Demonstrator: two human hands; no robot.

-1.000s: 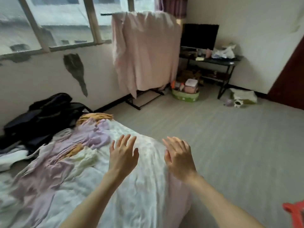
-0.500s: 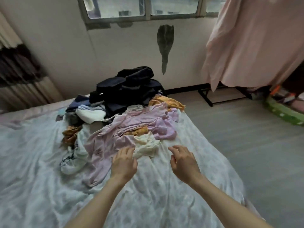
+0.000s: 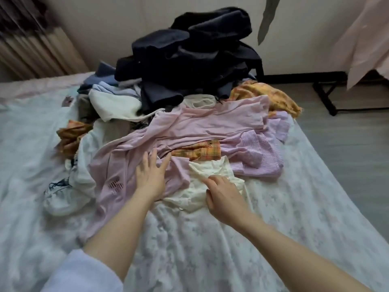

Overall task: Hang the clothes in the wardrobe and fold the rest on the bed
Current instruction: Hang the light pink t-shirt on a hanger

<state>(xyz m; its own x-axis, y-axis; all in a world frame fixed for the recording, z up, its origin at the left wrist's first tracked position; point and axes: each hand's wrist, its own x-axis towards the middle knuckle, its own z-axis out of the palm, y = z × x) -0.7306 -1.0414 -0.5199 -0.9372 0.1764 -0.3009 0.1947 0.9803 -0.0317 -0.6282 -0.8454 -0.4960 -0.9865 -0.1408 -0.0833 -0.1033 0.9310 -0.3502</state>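
- Nearest, the bed [image 3: 210,249] with its pale flowered sheet.
- The left hand [image 3: 150,173] lies flat, fingers spread wide, on the pink shirt [image 3: 189,127].
- The right hand [image 3: 224,193] rests loosely open, holding nothing, on the cream garment [image 3: 208,171].
- Beyond, an orange plaid cloth [image 3: 197,151].
- Farthest, dark clothes [image 3: 189,53] heaped against the wall.

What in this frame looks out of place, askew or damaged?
Nothing looks damaged. The clothes pile is an unsorted heap on the bed, dark garments stacked highest by the wall. An orange checked piece lies near the bed's edge. Both hands are open.
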